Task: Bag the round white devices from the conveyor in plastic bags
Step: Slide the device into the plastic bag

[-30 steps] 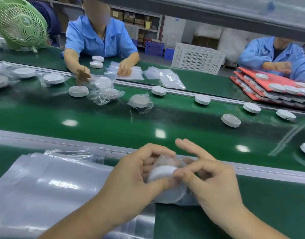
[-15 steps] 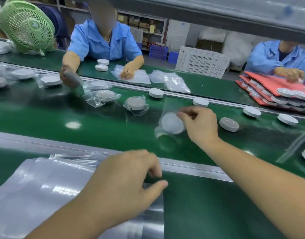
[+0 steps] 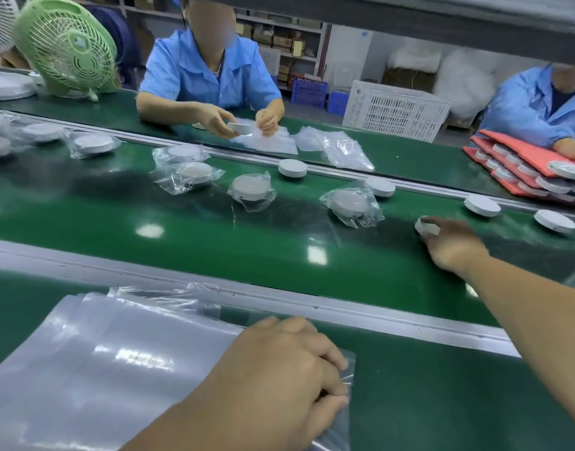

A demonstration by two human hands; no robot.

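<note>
The green conveyor belt (image 3: 214, 242) runs left to right across the view, with a grey rail between it and the near worktop (image 3: 442, 402). A flat stack of plastic bags (image 3: 100, 353) fills the worktop's near left corner.

Beyond the belt's far edge stand a green fan (image 3: 68, 50) at the left and a white crate (image 3: 395, 112) towards the right. Red trays (image 3: 520, 154) at the far right hold more discs, too stacked to count.

On the belt, five bagged devices (image 3: 251, 188) lie flat, each disc alone in its own crumpled bag. Others at the left edge are too blurred to count. Four bare devices (image 3: 481, 205) lie flat along the far edge.

At the belt's right end, the right hand (image 3: 452, 245) reaches out, fingers curled round the rim of a fifth bare round white device (image 3: 426, 226). The disc has no long axis. It sits tipped, side wall towards the viewer. I cannot tell whether it touches the belt.

The left hand (image 3: 279, 369) rests on the stack's right edge, thumb and fingertips pinching a single plastic bag (image 3: 343, 421), which is empty.
</note>
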